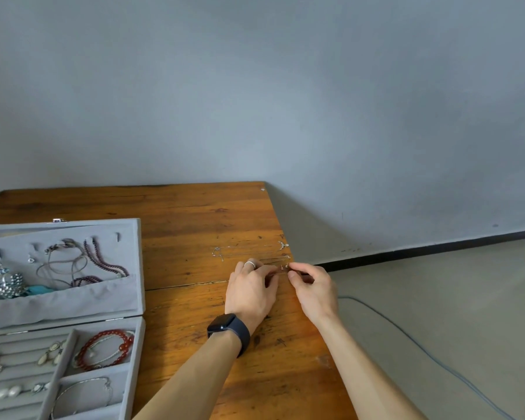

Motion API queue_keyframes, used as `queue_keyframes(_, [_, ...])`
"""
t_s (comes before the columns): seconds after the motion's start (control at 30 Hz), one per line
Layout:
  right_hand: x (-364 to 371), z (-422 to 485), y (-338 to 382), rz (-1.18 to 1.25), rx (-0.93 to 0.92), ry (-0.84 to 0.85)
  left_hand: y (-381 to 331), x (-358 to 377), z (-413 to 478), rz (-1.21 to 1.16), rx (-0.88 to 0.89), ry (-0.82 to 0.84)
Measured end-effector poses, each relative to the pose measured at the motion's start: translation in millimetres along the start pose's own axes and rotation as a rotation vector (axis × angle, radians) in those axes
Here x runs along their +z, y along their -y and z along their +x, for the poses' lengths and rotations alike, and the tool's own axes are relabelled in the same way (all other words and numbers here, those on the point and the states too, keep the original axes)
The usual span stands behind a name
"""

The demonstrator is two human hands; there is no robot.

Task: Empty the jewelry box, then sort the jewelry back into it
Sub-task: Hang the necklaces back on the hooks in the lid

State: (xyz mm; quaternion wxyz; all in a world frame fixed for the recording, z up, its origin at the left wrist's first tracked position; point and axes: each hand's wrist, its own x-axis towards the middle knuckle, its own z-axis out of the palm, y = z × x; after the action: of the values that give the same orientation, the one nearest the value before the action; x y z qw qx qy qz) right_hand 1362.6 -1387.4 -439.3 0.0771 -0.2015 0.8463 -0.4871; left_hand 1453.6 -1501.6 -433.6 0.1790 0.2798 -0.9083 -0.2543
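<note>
Both hands are over the right part of the wooden bench (194,213), close together, fingertips facing.

- Left hand (250,291): grip narrow, fingers curled, one end of a fine chain (282,269) pinched at the fingertips. A silver ring (250,264) is worn on one finger and a dark watch (229,328) on the wrist.
- Right hand (311,286): grip narrow, the other end of the fine chain pinched between thumb and forefinger. The short span between the hands carries a small pendant; its detail is too small to make out.
- Two thin necklaces (249,247) are laid out flat on the bench just beyond the hands, roughly parallel, apart from each other.
- The jewelry box (73,304) stands open at the left edge of the bench, well apart from the hands. Earrings, cords and dark bead strands are seen in the lid; a red bead bracelet (109,348), bangles and pearl pieces lie in the tray compartments.
- A cable (406,338) runs along the floor at right.
</note>
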Motion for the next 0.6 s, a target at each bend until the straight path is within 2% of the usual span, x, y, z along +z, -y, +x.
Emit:
queue_keyframes(0.17, [-8.7, -31.1, 7.4, -0.207, -0.028, 0.037, 1.6, -23.7, -32.1, 0.133, 0.112, 0.097])
queue_keyframes(0.3, [-11.7, -77.3, 22.6, -0.377, -0.154, 0.06, 5.7, -50.3, -69.8, 0.25, 0.154, 0.161])
queue_keyframes(0.43, [-11.8, -129.9, 42.7, -0.492, -0.332, 0.071, 18.7, -85.6, -107.5, 0.331, 0.211, 0.145])
queue_keyframes(0.6, [-2.4, -193.6, 70.6, -0.478, -0.451, 0.092, 44.4, -138.1, -154.5, 0.354, 0.19, 0.073])
